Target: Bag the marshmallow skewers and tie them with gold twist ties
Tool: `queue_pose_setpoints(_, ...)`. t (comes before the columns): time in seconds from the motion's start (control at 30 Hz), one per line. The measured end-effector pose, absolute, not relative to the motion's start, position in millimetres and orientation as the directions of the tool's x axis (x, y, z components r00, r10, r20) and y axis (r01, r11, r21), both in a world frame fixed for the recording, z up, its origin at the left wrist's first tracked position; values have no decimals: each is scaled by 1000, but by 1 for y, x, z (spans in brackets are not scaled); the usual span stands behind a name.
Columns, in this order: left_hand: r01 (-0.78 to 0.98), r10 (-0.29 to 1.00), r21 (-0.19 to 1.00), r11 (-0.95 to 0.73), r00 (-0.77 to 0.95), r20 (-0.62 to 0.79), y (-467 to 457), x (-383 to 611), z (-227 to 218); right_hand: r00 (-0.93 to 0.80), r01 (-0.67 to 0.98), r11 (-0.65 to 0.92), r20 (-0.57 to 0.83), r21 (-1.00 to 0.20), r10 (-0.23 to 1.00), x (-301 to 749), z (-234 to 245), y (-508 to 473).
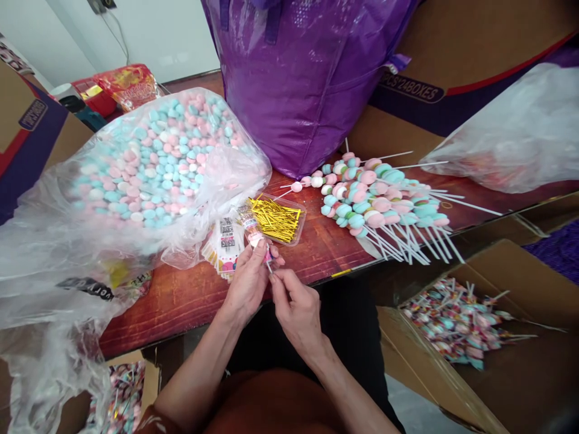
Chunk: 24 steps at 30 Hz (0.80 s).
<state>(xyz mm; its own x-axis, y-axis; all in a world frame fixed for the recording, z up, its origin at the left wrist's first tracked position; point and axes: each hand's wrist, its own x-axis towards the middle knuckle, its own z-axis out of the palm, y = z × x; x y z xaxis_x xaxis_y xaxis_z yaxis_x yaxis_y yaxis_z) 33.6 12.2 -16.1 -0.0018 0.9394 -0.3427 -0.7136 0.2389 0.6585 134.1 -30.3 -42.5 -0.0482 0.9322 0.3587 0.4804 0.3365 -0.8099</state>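
Skewer (256, 239) looks pinkish-white inside a printed wrapper (248, 222).

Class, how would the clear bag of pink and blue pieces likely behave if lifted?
The clear bag would probably sag, its film being thin and wrinkled. The pieces would likely shift, lying loose inside. It might resist rolling, being slumped broad.

Soft, fairly even light, pale glare on the purple bag (303, 90), fine detail slightly blurry, wide-angle stretch toward edges.

Candy skewer (258, 240) | in printed wrapper (249, 221) | tilted | held over table (323, 253)
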Motion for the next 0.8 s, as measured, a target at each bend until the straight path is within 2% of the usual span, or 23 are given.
queue_pose_setpoints(0.1, -678, 948, 697, 232, -3, -319, 8, 39, -17, 36, 463, 321, 379, -826, 924, 123, -41, -25)
queue_pose_setpoints(0.2, -660, 946, 709, 247, 5, -325, 7, 38, -18, 68, 390, 265, 315, -882, 947, 121, -35, -20)
queue_pose_setpoints(0.3, -670, 937, 696, 256, -5, -350, 9, 33, -20, -24, 291, 154, 154, -944, 988, 129, -29, -20)
queue_pose_setpoints(0.43, -634, 938, 720, 281, 25, -345, 5, 32, -23, -147, 65, -66, -75, -996, 986, 139, -28, -24)
queue_pose_setpoints(0.5, -586, 933, 748, 312, 41, -357, 0, 35, -24, -129, -12, -102, -99, -995, 987, 138, -30, -25)
queue_pose_setpoints(0.67, -501, 939, 812, 301, 7, -344, -11, 39, -25, -76, -26, -65, -63, -998, 995, 129, -32, -25)
queue_pose_setpoints(0.8, -461, 956, 861, 215, -79, -281, -13, 35, -24, -85, -128, -195, -186, -972, 979, 122, -28, -18)
